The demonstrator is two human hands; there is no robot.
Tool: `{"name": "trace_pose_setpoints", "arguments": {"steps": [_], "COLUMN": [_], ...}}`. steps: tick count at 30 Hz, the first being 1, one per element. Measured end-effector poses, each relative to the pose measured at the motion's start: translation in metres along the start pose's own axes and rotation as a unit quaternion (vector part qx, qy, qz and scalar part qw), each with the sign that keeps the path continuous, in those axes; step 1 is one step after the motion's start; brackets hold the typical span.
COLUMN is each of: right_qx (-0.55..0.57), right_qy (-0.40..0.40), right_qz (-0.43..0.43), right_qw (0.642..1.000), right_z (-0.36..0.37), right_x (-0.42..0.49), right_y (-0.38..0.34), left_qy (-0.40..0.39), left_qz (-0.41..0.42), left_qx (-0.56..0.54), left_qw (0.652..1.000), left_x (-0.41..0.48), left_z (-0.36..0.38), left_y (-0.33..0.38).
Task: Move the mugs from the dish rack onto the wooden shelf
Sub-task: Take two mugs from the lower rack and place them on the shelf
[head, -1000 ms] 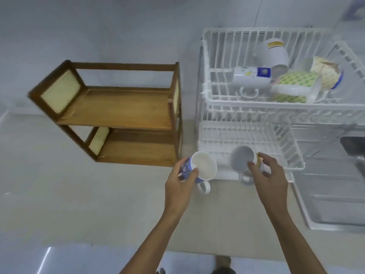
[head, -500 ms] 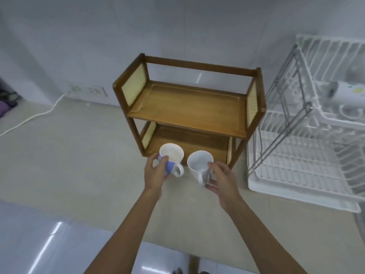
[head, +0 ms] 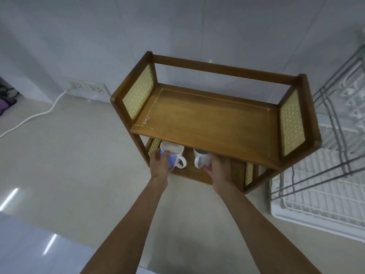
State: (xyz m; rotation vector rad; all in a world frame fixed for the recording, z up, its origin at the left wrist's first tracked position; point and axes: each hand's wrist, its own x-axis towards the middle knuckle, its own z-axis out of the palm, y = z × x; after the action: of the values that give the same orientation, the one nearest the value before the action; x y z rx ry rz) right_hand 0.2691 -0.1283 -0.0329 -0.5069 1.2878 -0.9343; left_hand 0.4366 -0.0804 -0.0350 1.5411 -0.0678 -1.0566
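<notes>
A two-tier wooden shelf (head: 207, 119) with woven side panels stands on the counter, straight in front of me. My left hand (head: 161, 165) grips a blue mug (head: 173, 157) with a white handle at the left of the lower tier's opening. My right hand (head: 217, 168) holds a white mug (head: 202, 158) just to its right. Both mugs are upright and partly under the upper board, which hides their far rims. Whether they rest on the lower board I cannot tell. The upper tier holds nothing.
The white dish rack (head: 324, 194) with grey wire frame stands close to the shelf's right side. A wall socket (head: 87, 88) and white cable (head: 33, 115) lie at the far left, against the grey wall. Beige counter spreads left of the shelf.
Both hands carried the mugs from the dish rack leftward to the shelf and pushed them into the lower tier's opening. My view swung left and closer to the shelf.
</notes>
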Motion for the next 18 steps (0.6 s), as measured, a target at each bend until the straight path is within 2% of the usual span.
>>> {"name": "trace_pose_setpoints", "arguments": {"steps": [8, 13, 18], "right_qx": [0.065, 0.07, 0.101], "right_qy": [0.02, 0.025, 0.018], "right_qz": [0.03, 0.016, 0.043], "right_qw": [0.997, 0.997, 0.994], "right_z": [0.011, 0.013, 0.012], "right_x": [0.009, 0.01, 0.015], "right_y": [0.013, 0.019, 0.021], "left_qy": [-0.015, -0.019, -0.028], "left_qz": [-0.017, -0.004, 0.007], "left_qx": [0.005, 0.01, 0.017], "left_qw": [1.0, 1.0, 0.999], "left_x": [0.02, 0.027, 0.034], "left_z": [0.002, 0.006, 0.006], "left_y": [0.005, 0.0, -0.004]}}
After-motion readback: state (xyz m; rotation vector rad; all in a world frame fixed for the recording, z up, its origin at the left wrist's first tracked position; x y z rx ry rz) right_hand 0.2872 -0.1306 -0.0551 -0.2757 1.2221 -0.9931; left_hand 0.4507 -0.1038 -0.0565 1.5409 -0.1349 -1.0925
